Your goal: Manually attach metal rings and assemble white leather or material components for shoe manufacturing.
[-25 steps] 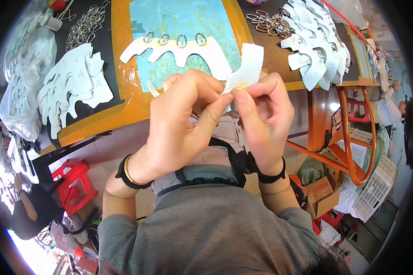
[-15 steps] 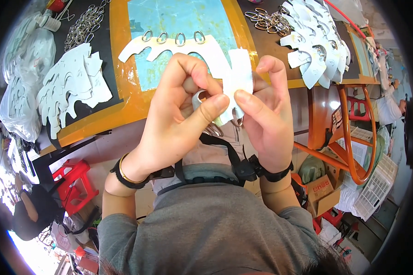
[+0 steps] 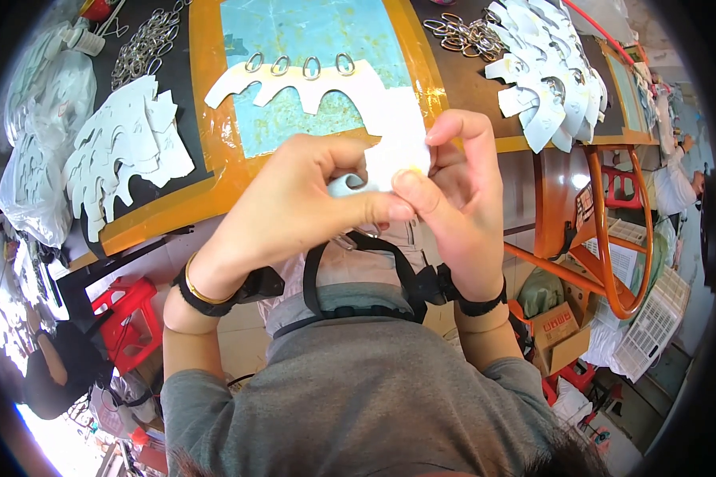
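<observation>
A white scalloped strip (image 3: 402, 115) of flat, bendable material runs from the table to its near end in front of my body, held by both hands. My left hand (image 3: 294, 199) is closed, thumb and fingers pinching the near end beside a curled tab (image 3: 346, 185). My right hand (image 3: 465, 207) grips the same end, thumb pressed on its face and forefinger bent at its right edge. Several oval metal rings (image 3: 312, 68) sit along the strip's far edge on the table. Below my left thumb shows part of another metal ring (image 3: 345, 241). My fingers hide the folded part.
A blue-green mat (image 3: 310, 24) bordered with orange tape covers the table's middle. White scalloped pieces (image 3: 127, 151) and a ring heap (image 3: 147, 48) lie left. More rings (image 3: 465, 38) and white pieces (image 3: 545, 87) lie right. An orange tubular frame (image 3: 616, 238) stands beyond.
The held end has turned and now shows a broader white face. My left hand has shifted down and left, its thumb lower. My right hand stays almost in place. Rings on the table look unmoved.
</observation>
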`<state>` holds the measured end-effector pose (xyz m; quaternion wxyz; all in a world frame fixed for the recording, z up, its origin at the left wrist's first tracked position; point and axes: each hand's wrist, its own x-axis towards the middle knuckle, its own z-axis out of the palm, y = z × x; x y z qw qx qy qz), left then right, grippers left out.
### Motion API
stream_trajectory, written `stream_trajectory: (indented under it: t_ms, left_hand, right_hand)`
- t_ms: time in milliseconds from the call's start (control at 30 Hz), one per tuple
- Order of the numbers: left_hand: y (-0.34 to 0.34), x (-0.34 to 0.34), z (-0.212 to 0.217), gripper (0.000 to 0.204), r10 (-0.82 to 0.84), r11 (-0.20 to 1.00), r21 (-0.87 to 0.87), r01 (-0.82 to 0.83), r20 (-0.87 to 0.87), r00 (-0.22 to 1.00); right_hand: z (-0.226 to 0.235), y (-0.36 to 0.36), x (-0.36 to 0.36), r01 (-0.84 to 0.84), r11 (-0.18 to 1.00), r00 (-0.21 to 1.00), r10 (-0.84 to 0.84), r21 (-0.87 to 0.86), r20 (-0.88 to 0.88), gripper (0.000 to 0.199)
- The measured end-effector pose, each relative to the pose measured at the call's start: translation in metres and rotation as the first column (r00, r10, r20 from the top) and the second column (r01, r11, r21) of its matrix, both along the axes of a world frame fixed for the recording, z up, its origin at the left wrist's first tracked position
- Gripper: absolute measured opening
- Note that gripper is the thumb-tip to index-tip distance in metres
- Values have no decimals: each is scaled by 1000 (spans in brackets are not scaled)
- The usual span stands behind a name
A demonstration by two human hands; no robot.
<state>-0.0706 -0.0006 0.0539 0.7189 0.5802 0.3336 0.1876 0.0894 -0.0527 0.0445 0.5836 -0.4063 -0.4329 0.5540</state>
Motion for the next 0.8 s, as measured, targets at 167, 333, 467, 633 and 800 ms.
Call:
stream_trajectory:
  t_ms: [167,333,467,633,800]
  left_hand:
    - [-6,5,-2,23,168,972,-192,-136,165,972]
    - [-7,11,-12,27,318,948,-93,-305,195,928]
    - [-11,16,-9,29,393,917,49,-397,69,917]
    - [-14,21,-17,25,417,817,420,-395,41,908]
    - [-9,21,-26,21,394,685,679,-262,-43,918]
  right_hand:
    - [-6,9,8,179,974,984,-180,141,-1,31]
    - [-6,4,2,107,777,629,-536,620,563,19]
    - [-8,3,2,208,832,614,-520,514,594,19]
    - [-17,6,9,126,832,585,-502,540,637,17]
    - [-11,9,10,116,880,623,-425,460,656,11]
